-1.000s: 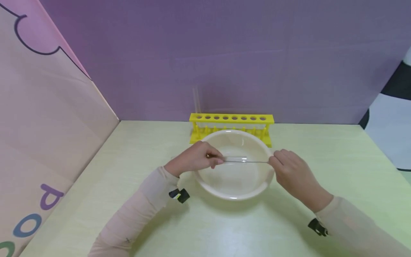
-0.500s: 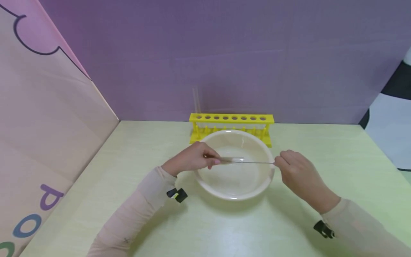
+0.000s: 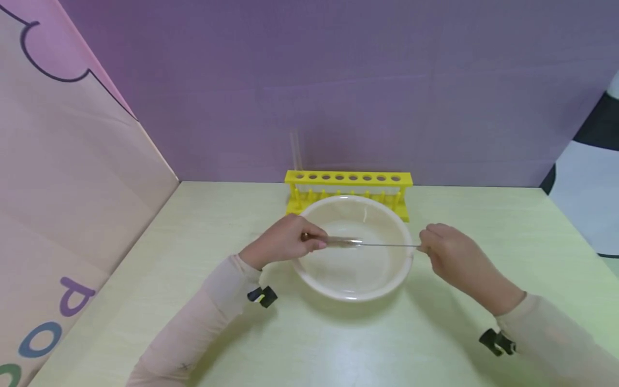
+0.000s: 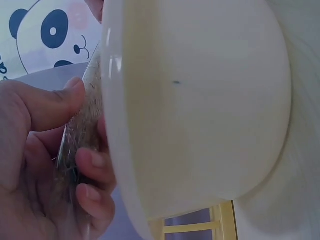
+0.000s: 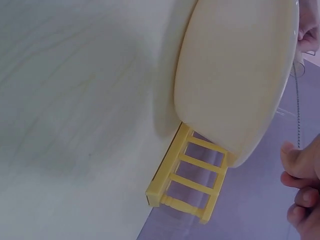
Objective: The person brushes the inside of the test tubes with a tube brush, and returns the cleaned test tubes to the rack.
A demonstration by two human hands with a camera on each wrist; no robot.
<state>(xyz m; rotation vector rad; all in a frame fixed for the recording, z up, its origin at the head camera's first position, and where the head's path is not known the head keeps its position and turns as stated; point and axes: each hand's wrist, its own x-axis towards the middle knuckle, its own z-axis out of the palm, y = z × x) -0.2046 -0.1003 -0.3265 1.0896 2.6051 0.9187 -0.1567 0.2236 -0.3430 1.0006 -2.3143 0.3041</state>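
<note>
My left hand (image 3: 287, 240) grips a clear glass test tube (image 4: 82, 125), held sideways over a cream-white basin (image 3: 352, 298). Inside the tube are the bristles of a test tube brush (image 4: 90, 102), as the left wrist view shows. The brush's thin twisted wire handle (image 5: 298, 107) runs out of the tube's mouth to the right. My right hand (image 3: 459, 260), just beyond the basin's right rim, pinches the far end of that wire between curled fingers and thumb. The fingers partly hide the tube's closed end.
Right behind the basin stands a yellow test tube rack (image 3: 349, 178), its lower part partly hidden by the rim. Another clear tube (image 3: 296, 153) stands upright in its leftmost hole. A purple backdrop (image 3: 338, 91) rises at the back of the pale table (image 3: 232, 215).
My right hand has moved right, past the basin's rim, pulling the wire along. The brush bristles now show nearer the tube's mouth. My left hand and the tube have shifted slightly left.
</note>
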